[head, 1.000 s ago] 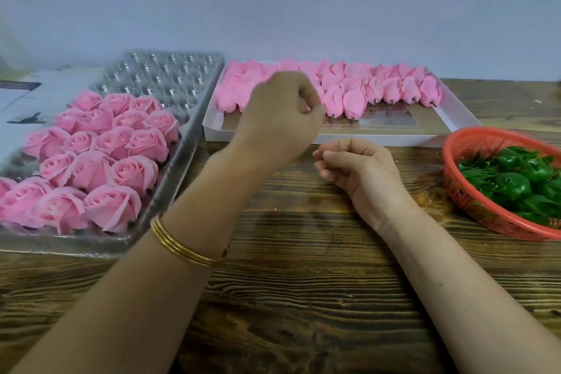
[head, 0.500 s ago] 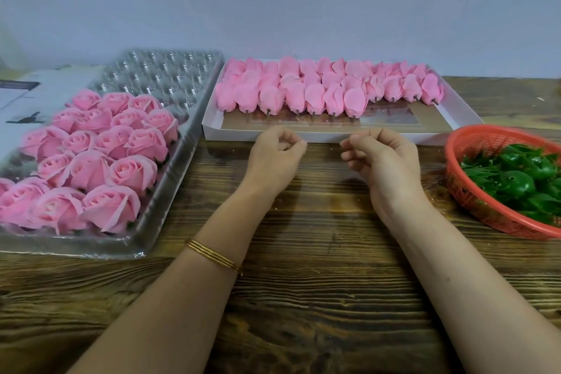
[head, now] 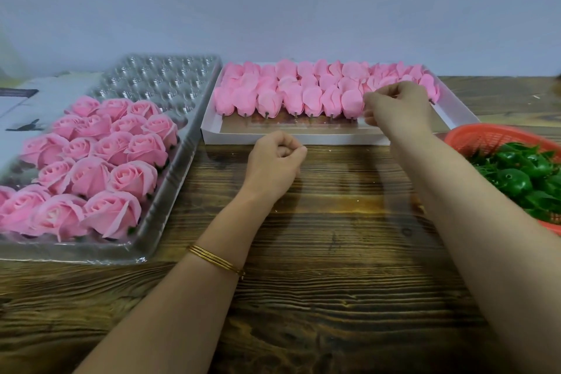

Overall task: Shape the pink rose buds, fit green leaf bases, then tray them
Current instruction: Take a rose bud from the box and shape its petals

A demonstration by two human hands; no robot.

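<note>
Our left hand (head: 274,167) hovers over the wooden table (head: 334,282) at centre, fingers clenched in a loose fist, thumb tip on the index finger, nothing visible in it. Gold bangles (head: 217,260) sit on that wrist. Our right hand (head: 397,106) is over the white box (head: 303,138) at 12 o'clock, fingers curled against the right end of the front row of pink rose buds (head: 291,100); we cannot tell whether it actually pinches a bud. The buds lie in rows in the box, stubs toward us. The clear tray (head: 91,252) at 9 o'clock holds finished roses (head: 91,173) in its near half. The red basket (head: 485,137) at 3 o'clock holds green leaf bases (head: 516,179).
</note>
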